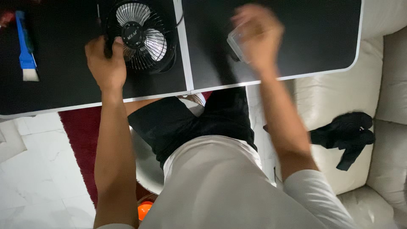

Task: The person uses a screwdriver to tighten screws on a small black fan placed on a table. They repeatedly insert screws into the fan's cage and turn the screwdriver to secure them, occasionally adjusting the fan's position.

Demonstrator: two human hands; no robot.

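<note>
A small black desk fan (142, 36) with a wire cage and pale blades lies on the black table (63, 89). My left hand (105, 63) grips the fan's left edge. My right hand (257, 36) is blurred over the table's right half and holds a small clear plastic container (234, 42), mostly hidden behind the fingers.
A blue-handled brush (25, 48) lies at the table's far left. A white seam (184, 46) divides the tabletop. A cream sofa (381, 85) with a black cloth (347, 135) on it is to the right. Below are a dark red rug (78, 144), white tile floor and an orange object (144, 210).
</note>
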